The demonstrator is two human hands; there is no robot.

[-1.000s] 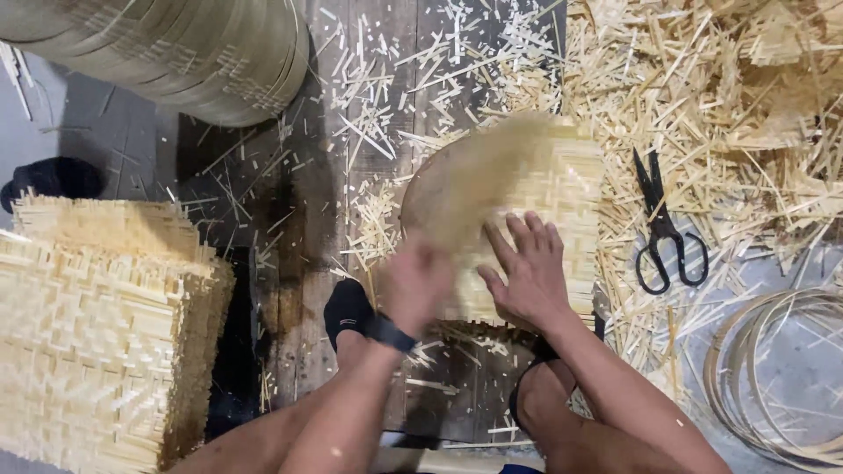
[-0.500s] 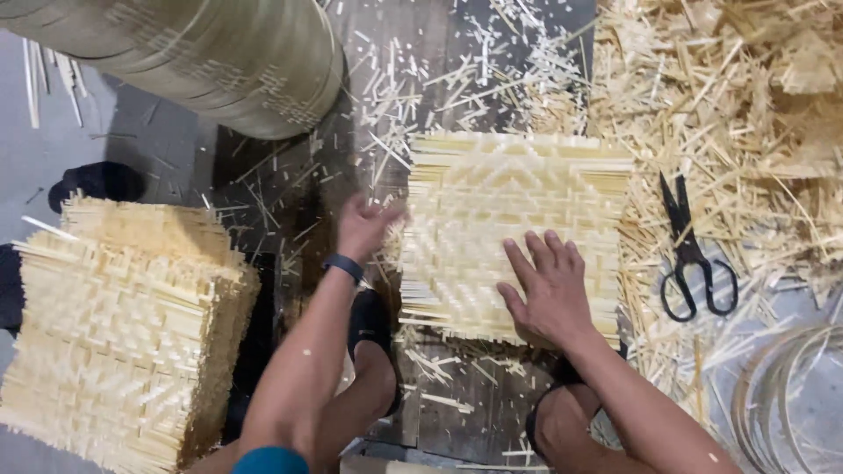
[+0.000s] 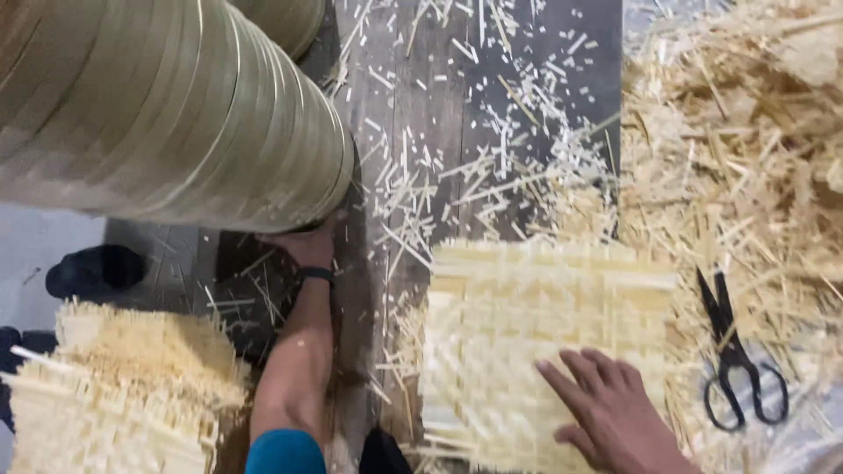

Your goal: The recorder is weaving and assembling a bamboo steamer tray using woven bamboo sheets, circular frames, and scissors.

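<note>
Beneath the right hand [image 3: 615,412], fingers spread flat and grasping nothing, lies the pale square woven bamboo mat [image 3: 536,338]; the left hand [image 3: 307,246] reaches away to the stacked bamboo hoops [image 3: 176,114], its fingers hidden, grip untellable

- One view only, from a camera worn on the head, facing steeply down at the wooden floor [image 3: 474,96].
- Close range: the woven mat [image 3: 527,325] fills the lower centre, the right hand [image 3: 615,417] cut by the bottom edge.
- The stack of rings [image 3: 167,105] crowds the upper left, very near the lens.
- The scissors [image 3: 733,355] lie at the right edge.
- No second view shares the scene.
</note>
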